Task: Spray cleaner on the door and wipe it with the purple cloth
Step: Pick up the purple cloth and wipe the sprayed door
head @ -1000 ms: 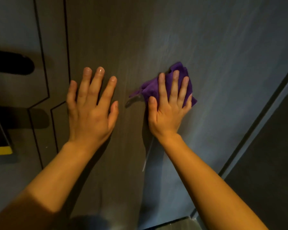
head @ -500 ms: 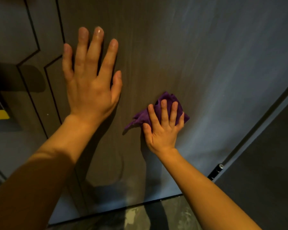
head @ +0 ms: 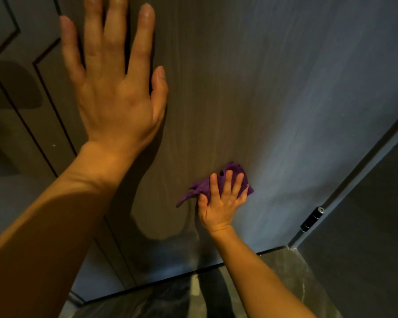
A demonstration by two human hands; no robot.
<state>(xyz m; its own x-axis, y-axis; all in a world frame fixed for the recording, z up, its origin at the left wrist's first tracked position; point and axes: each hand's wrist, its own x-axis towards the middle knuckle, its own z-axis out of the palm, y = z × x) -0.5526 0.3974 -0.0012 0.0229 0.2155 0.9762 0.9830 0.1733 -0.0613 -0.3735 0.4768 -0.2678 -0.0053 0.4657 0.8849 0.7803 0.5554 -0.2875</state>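
A dark wood-grain door (head: 251, 88) fills most of the view. My right hand (head: 221, 203) presses a crumpled purple cloth (head: 205, 187) flat against the door's lower part, fingers spread over it. My left hand (head: 115, 88) lies flat on the door higher up at the left, fingers apart, holding nothing. No spray bottle is in view.
Black inlaid lines (head: 48, 95) run down the door's left side. A black hinge (head: 313, 219) sits at the door's right edge beside a dark wall (head: 365, 226). Grey marbled floor (head: 285, 271) shows below the door's bottom edge.
My right hand has slid the purple cloth down the door toward its bottom edge. The view has tilted down, so the floor and hinge now show. My left hand stays flat on the door.
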